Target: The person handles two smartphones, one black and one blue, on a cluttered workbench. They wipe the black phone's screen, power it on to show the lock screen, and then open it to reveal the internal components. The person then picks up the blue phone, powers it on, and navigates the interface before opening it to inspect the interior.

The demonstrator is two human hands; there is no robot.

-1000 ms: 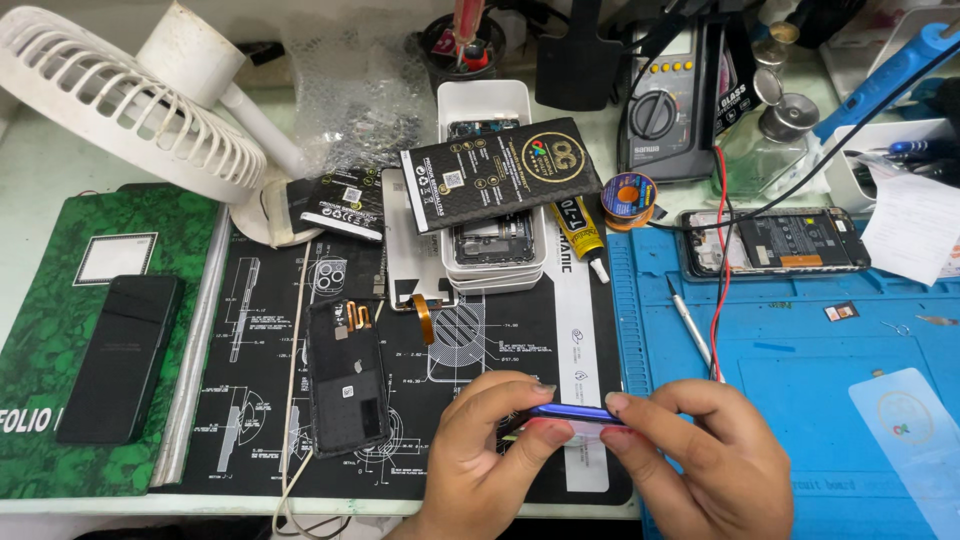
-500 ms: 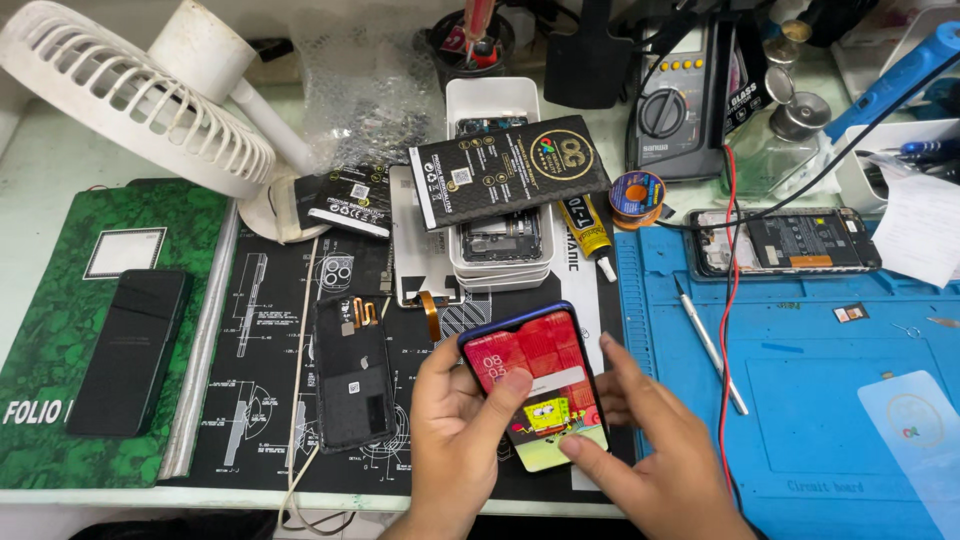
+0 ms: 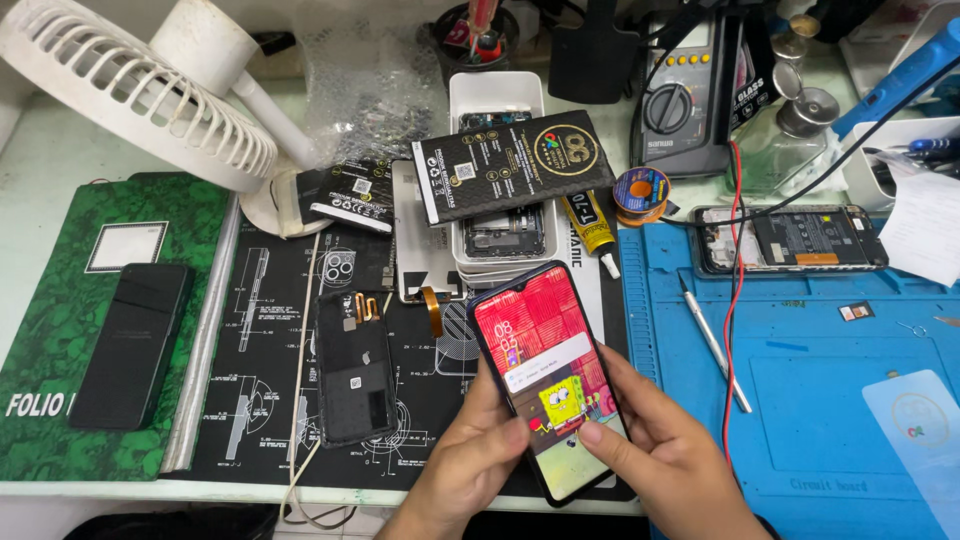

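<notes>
Both hands [image 3: 560, 450] cradle (seemingly thumbing) phone [image 3: 545, 375].

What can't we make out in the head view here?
- Phone: lower edge hidden behind the left hand and right hand.
- Fan: cut off by the top-left edge.
- Small white tray: contents covered by a black box.

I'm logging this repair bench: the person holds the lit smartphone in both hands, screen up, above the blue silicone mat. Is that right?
Not quite. In the head view both hands, left and right, do hold the lit smartphone with the red screen screen up, but it is above the black printed work mat, by its right edge. The blue silicone mat lies to the right of it.
</notes>
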